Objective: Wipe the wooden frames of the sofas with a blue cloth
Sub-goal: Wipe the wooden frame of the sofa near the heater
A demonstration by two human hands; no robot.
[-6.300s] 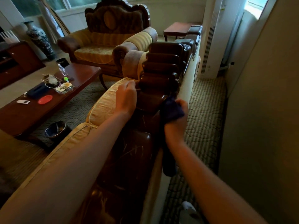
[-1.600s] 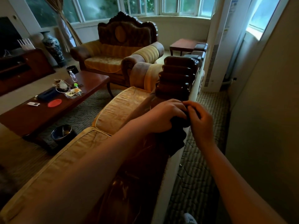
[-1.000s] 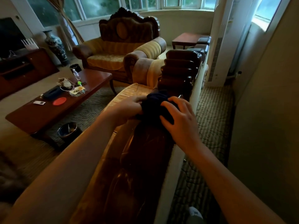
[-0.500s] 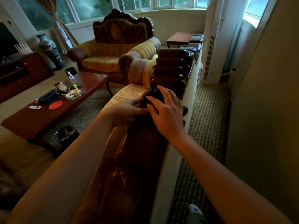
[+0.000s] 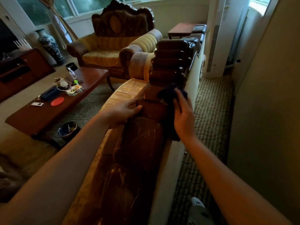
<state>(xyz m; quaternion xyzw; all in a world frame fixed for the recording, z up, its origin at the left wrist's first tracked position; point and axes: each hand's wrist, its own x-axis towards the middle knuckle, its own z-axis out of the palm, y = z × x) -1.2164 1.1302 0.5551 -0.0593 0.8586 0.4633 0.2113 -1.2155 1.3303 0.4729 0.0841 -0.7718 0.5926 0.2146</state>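
Cloth: blue cloth (image 5: 170, 94), bunched on the right edge of the sofa's wooden frame (image 5: 142, 143), just below the stepped carved section (image 5: 168, 62); part of it hangs down the back side under the palm.
Right hand: right hand (image 5: 183, 114), fingers extended and laid flat over the cloth, pressing it against the frame's right edge; no curl round it visible.
Left hand: left hand (image 5: 123, 109), fingers loosely spread, resting on the frame's left edge where wood meets the yellow cushion (image 5: 123, 93); holds nothing.
Frame: dark glossy wood with pale scratches, running from the near edge of view up to the carved steps.
Beyond: armchair (image 5: 113, 46) with carved dark back, near the windows.
Left side: coffee table (image 5: 53, 109) on the carpet, carrying a red disc (image 5: 57, 101), a bottle (image 5: 72, 73) and small clutter; a round metal bin (image 5: 67, 129) on the floor at its near edge.
Far left: patterned vase (image 5: 48, 46) beside a dark cabinet (image 5: 21, 69).
Right side: quilted carpet (image 5: 211, 111) between sofa back and wall.
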